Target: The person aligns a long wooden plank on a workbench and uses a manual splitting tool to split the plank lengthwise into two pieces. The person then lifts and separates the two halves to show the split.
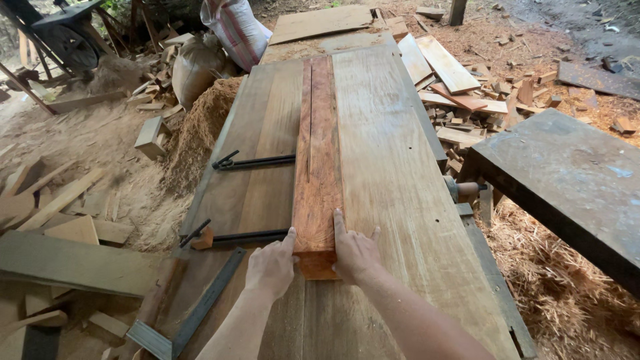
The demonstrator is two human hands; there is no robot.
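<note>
A long reddish wooden beam (319, 153) lies lengthwise on a wide plank workbench (393, 187). My left hand (271, 267) presses against the left side of the beam's near end, thumb on its top edge. On the right side of that same end rests my right hand (354, 252), its index finger stretched along the beam's edge. Both hands grip the near end between them. Two black bar clamps (253, 162) (233, 237) lie across the bench just left of the beam.
A metal try square (190, 317) lies at the bench's near left corner. Sawdust piles (200, 127), wood offcuts and sacks (237, 27) crowd the left. Scrap boards (460, 93) sit at the right, beside a dark heavy table (567, 180).
</note>
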